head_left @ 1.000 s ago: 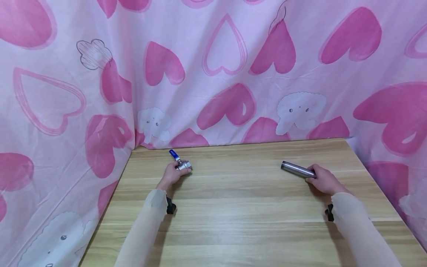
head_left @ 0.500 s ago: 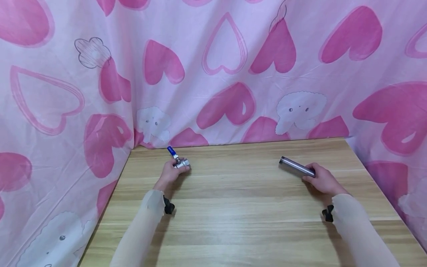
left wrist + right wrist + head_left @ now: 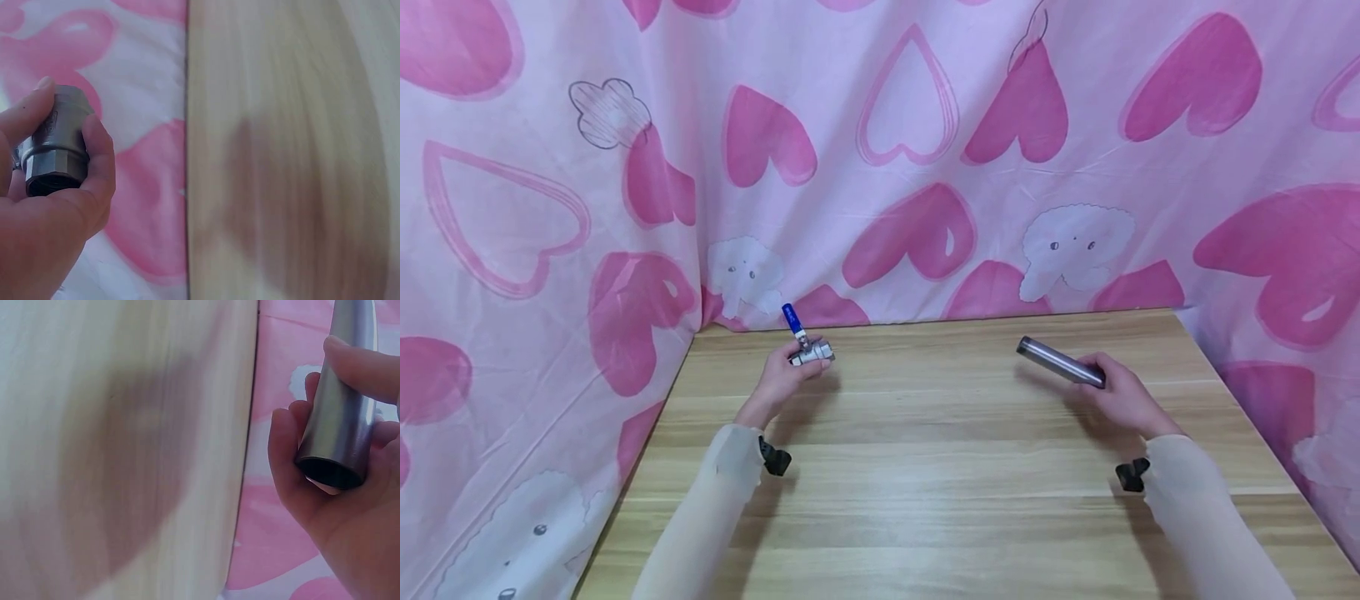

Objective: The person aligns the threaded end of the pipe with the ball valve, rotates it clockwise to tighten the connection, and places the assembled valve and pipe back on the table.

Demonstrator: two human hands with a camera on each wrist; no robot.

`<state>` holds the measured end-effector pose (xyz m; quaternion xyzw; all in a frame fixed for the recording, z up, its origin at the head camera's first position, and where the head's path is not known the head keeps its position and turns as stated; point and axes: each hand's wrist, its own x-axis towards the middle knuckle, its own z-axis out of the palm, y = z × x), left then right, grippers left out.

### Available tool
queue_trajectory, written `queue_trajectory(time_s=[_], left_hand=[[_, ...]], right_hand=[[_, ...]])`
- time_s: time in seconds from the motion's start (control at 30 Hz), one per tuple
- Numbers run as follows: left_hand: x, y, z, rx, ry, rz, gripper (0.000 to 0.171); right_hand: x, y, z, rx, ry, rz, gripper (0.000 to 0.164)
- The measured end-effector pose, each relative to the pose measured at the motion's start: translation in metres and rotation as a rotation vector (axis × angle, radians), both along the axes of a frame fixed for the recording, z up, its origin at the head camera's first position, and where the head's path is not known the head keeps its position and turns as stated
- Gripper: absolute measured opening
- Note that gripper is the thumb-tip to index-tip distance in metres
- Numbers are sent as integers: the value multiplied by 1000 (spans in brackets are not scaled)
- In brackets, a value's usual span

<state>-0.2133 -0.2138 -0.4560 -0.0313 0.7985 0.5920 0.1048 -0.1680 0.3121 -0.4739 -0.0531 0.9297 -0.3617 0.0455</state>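
On the left of the head view, my left hand (image 3: 777, 379) grips a metal ball valve (image 3: 812, 353) with a blue lever handle (image 3: 792, 318) pointing up and away. Thumb and fingers curl round the valve body (image 3: 57, 134) in the left wrist view, where its open end faces the camera. Over on the right, my right hand (image 3: 1126, 397) holds a short steel pipe (image 3: 1060, 362) by its near end, the far end tilted up toward the middle. Its hollow end and smooth wall (image 3: 340, 419) show in the right wrist view. Valve and pipe are well apart, both above the tabletop.
A wood-grain table (image 3: 917, 467) lies beneath both hands. Pink heart-printed cloth (image 3: 910, 225) hangs along its back, left and right sides. A small black device (image 3: 775, 457) sits at the left wrist and another black device (image 3: 1132, 475) at the right.
Both hands have risen from the table with the valve and the pipe. The pipe's far end has shifted slightly left and up. Both grips are kept.
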Motion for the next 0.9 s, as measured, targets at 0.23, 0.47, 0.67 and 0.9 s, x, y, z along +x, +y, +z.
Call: queue_trajectory(time_s=[0.23, 0.47, 0.67, 0.9], left_hand=[[6, 9, 17, 49, 16, -31, 52], [14, 22, 40, 69, 21, -80, 52], [20, 33, 55, 55, 34, -134, 50], [25, 42, 64, 56, 58, -189, 53]], right_hand=[[0, -10, 13, -19, 57, 12, 41], [1, -21, 29, -42, 142, 31, 40], [1, -38, 43, -75, 208, 74, 39], [2, -58, 55, -106, 219, 130, 38]])
